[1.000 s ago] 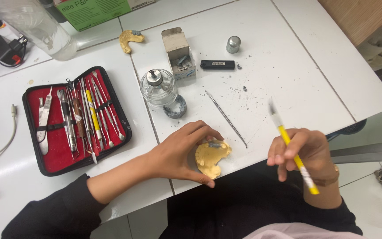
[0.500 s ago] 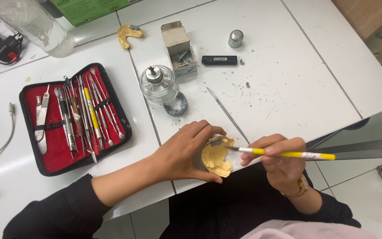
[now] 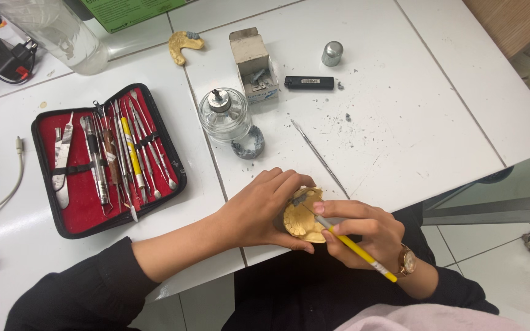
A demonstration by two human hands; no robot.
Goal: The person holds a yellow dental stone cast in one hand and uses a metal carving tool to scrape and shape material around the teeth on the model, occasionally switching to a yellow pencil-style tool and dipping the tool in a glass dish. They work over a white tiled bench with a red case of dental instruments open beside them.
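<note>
Your left hand [image 3: 259, 211] cradles the yellow dental cast [image 3: 302, 216] steady beside the glass burner [image 3: 224, 114], letting your right hand's [image 3: 363, 233] clenched grip guide the yellow-handled tool [image 3: 345, 240].

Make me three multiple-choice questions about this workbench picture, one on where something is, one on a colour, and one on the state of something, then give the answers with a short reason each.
1. Where does the loose metal probe lie?
A. In the red tool case
B. On the white table, right of the glass burner
C. In the cardboard box

2. What colour is the handle of the tool in the right hand?
A. Yellow
B. Blue
C. Black

3. How is the yellow dental cast held?
A. Lying alone on the table
B. Gripped in the left hand at the table edge
C. Packed in the case

Answers:
1 B: the probe rests bare on the table, beside the glass burner.
2 A: the yellow-handled tool shows yellow below the fingers.
3 B: the left hand wraps round the cast while the tool tip touches it.
</note>
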